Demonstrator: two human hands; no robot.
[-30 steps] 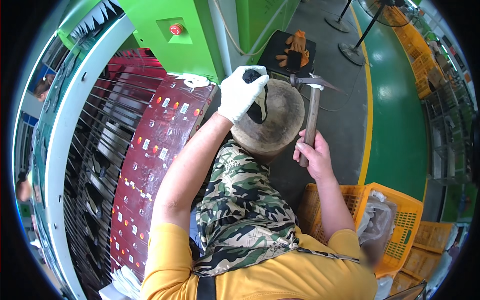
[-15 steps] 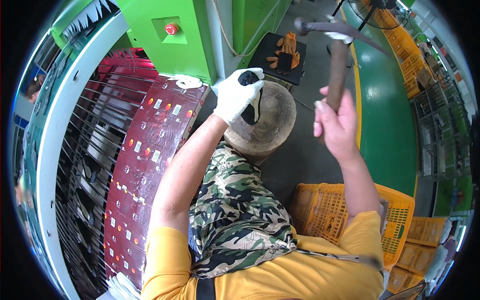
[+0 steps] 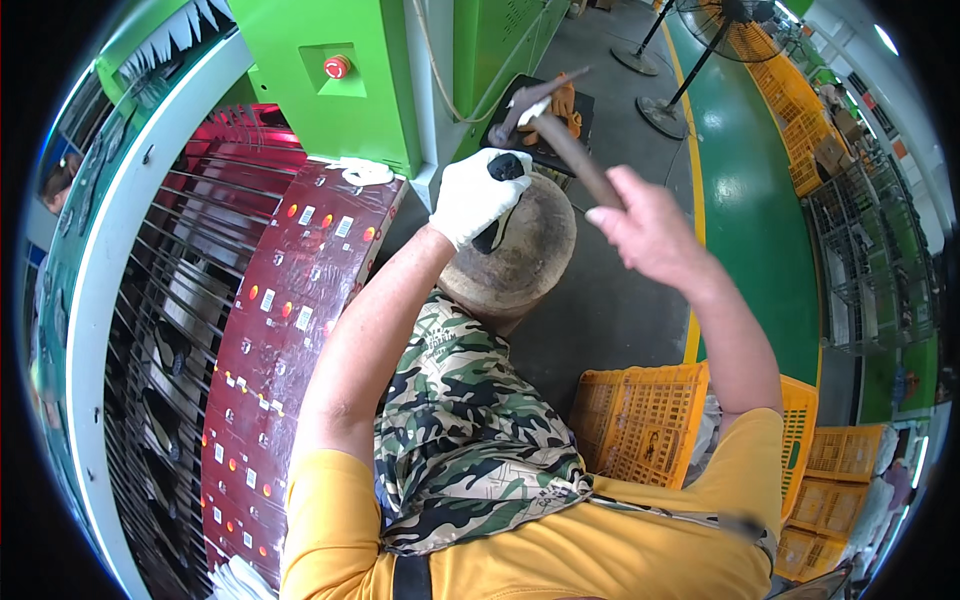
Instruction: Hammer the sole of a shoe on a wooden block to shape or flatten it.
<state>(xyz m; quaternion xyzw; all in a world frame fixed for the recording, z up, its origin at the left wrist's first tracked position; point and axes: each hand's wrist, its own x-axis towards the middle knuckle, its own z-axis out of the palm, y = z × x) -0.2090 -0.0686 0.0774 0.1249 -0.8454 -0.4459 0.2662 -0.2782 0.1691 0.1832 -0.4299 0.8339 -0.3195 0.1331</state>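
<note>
My left hand (image 3: pixel 468 203), in a white glove, is closed around a black shoe (image 3: pixel 489 239) with a pale edge. It presses the shoe against the top of a round, worn block (image 3: pixel 532 262), and the glove hides much of it. My bare right hand (image 3: pixel 650 228) grips the wooden handle of a hammer (image 3: pixel 578 158). The hammer's dark metal head, with a long thin point on one side and white wrapping near the handle, hangs in the air just beyond my left hand, touching nothing.
To the left, a maroon covered ledge (image 3: pixel 290 285) borders a barred rack (image 3: pixel 165 270) bearing several black shoes. A green machine (image 3: pixel 320 130) with a red button stands ahead. Orange gloves (image 3: pixel 565 103) lie on a black stool. Yellow crates (image 3: pixel 640 415) sit at right; fans stand beyond.
My right hand has swung the hammer left, bringing its head from the upper right to above the block. My left hand stays on the shoe.
</note>
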